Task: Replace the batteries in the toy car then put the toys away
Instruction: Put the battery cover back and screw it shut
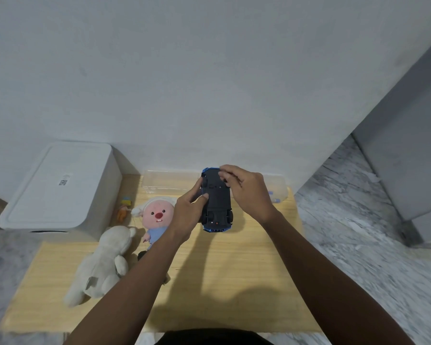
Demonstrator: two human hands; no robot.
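A blue toy car (218, 202) is held upside down above the wooden table (234, 282), its black underside facing me. My left hand (188, 210) grips the car's left side, thumb lying on the underside. My right hand (246, 190) curls over the far right end of the car, fingertips on the underside near the front wheel. No batteries can be made out.
A white lidded storage box (60, 188) stands at the back left. A clear plastic container (169, 181) lies along the wall behind the car. A pink-faced plush (157, 220), a white plush (102, 265) and a small orange figure (123, 210) lie on the left.
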